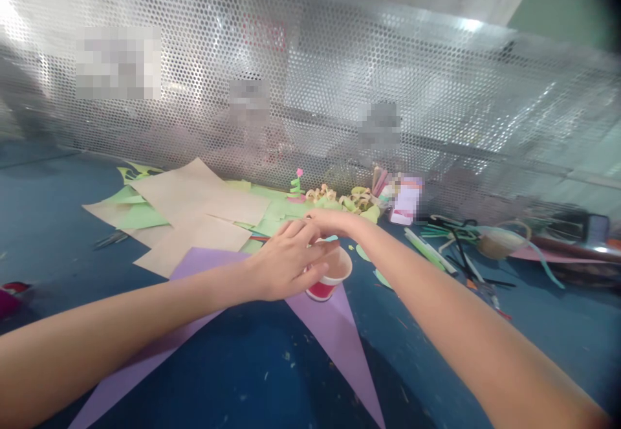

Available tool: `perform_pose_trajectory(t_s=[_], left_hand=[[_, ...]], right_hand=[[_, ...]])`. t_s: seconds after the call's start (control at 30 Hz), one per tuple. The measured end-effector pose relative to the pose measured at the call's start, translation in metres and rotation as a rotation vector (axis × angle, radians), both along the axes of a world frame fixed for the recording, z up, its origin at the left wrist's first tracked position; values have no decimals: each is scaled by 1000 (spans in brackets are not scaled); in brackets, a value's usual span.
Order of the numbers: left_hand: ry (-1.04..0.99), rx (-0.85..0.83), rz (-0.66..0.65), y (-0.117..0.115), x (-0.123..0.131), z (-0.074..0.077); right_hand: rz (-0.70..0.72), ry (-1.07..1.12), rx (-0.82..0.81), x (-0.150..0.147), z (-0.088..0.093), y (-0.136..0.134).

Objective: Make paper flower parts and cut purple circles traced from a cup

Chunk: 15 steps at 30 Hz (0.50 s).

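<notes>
A small paper cup (324,286), white at the rim and red lower down, stands upright over the purple paper (334,338). My left hand (276,264) is closed on the cup's left side, its thumb across the front and another finger at the rim. Just beyond the cup, my right hand (327,220) bends to the left behind my left hand. Its fingers are mostly hidden, so whether it holds anything does not show. A bit of light blue (331,239) shows at the cup's far rim.
Beige sheets (194,241) and green paper (276,219) lie at the back left. Curled paper strips (359,199), a phone (406,199) and a green spiral figure (295,188) stand before the perforated metal screen (310,79). Pens (429,251) and a tape roll (499,242) lie right.
</notes>
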<state>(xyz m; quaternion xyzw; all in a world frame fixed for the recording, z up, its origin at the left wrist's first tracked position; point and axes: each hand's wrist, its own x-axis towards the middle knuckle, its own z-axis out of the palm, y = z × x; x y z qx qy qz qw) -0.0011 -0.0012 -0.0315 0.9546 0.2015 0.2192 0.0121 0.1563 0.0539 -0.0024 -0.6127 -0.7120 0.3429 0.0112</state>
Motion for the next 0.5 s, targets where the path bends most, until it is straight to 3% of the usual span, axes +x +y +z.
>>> perform_pose_trajectory(t_s=[0.5], left_hand=[[39,35,12,-2,1,1]], right_hand=[[-118,212,156,45,-21,-4]])
